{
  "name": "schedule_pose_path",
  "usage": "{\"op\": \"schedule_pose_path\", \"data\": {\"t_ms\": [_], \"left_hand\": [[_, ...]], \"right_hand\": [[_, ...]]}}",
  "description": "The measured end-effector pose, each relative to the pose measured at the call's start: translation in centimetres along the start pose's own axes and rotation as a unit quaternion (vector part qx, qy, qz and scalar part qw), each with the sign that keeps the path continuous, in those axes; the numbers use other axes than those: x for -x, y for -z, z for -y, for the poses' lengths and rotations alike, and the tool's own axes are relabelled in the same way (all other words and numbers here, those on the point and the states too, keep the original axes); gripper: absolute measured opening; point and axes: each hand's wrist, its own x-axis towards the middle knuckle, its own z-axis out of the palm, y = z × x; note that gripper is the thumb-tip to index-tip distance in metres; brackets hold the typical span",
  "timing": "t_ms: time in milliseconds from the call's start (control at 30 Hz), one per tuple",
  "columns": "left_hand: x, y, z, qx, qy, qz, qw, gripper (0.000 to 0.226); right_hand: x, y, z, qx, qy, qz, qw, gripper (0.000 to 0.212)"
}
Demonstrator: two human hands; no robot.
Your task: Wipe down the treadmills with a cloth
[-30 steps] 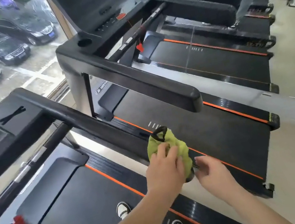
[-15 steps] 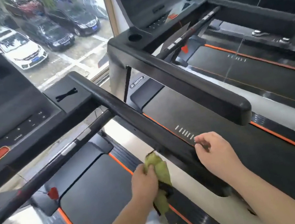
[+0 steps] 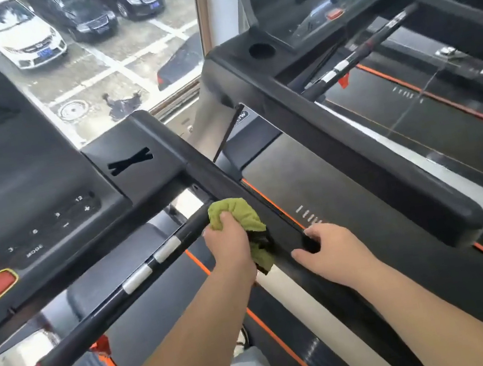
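Cloth (image 3: 234,213), crumpled green, gripped by left hand (image 3: 228,246) against smooth black handrail (image 3: 198,164).

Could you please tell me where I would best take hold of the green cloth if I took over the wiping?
Probably grip the bunched upper wad of the green cloth from above: it stands free above the left hand, while its tail hangs close beside the handrail.

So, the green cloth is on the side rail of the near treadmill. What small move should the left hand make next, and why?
Probably slide the green cloth a little way up the side rail toward the console. The left hand grips it against the rail, and the right hand holds the rail just behind, so the stretch ahead is the open one.
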Motion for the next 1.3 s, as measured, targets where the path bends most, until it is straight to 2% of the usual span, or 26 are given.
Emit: {"op": "schedule_pose_path", "data": {"t_ms": [67,133,233,300,333,400,500,567,633,667,767,900,1000,1100,1200,1300], "left_hand": [[-1.6,-1.1,-0.5,-0.028,0.002,-0.038,0.999,0.027],[-0.7,-1.2,1.0,-0.087,-0.016,-0.038,0.995,0.031],[3.2,0.1,6.2,-0.19,0.025,0.032,0.981,0.047],[5.2,1.4,8.5,-0.228,0.08,0.097,0.965,0.04],[5.1,1.5,8.7,-0.242,0.096,0.105,0.96,0.034],[2.7,1.2,7.4,-0.22,0.09,0.103,0.966,0.045],[-3.4,0.5,4.6,-0.144,0.038,0.044,0.988,0.058],[-4.0,0.1,2.0,-0.123,0.044,0.025,0.991,0.044],[-1.7,-0.4,1.5,-0.105,0.035,0.02,0.994,0.015],[-0.4,-0.5,2.2,-0.105,0.014,0.012,0.994,0.016],[3.1,-0.6,6.7,-0.113,0.022,0.021,0.993,0.038],[9.9,-0.8,13.2,-0.135,0.06,0.019,0.989,0.027],[15.2,-1.0,19.5,-0.135,0.085,0.034,0.987,0.022],[18.0,-0.9,27.2,-0.181,0.112,0.035,0.976,0.024],[21.9,-0.6,29.2,-0.19,0.151,0.062,0.968,0.03],[27.3,-0.6,27.9,-0.156,0.249,0.155,0.943,0.034]], "right_hand": [[-0.3,-0.1,0.1,0.001,-0.02,0.0,1.0,0.06],[-0.3,-0.1,0.0,-0.013,-0.035,-0.003,0.999,0.058],[-0.4,0.0,0.2,-0.032,-0.04,-0.006,0.999,0.057],[-0.4,0.1,0.3,-0.032,-0.042,-0.005,0.999,0.057],[-0.4,0.0,0.3,-0.03,-0.043,-0.003,0.999,0.057],[-0.3,-0.2,0.2,-0.033,-0.045,-0.004,0.998,0.056],[-0.1,-0.4,-0.2,-0.044,-0.043,-0.004,0.998,0.054],[0.4,-0.2,-0.6,-0.072,-0.034,-0.003,0.997,0.052],[1.2,0.0,-1.3,-0.112,-0.021,-0.006,0.993,0.047],[1.7,0.0,-2.0,-0.119,-0.015,-0.014,0.993,0.043],[3.7,0.2,-5.2,-0.109,-0.01,-0.058,0.992,0.023],[7.2,0.6,-11.1,-0.106,-0.014,-0.071,0.992,0.013],[10.4,0.5,-15.9,-0.101,-0.021,-0.078,0.992,0.023],[13.6,0.0,-20.6,-0.121,-0.038,-0.098,0.987,0.037],[16.4,-0.4,-23.8,-0.145,-0.069,-0.112,0.981,0.04],[18.7,-0.1,-25.9,-0.183,-0.113,-0.105,0.971,0.048]]}}
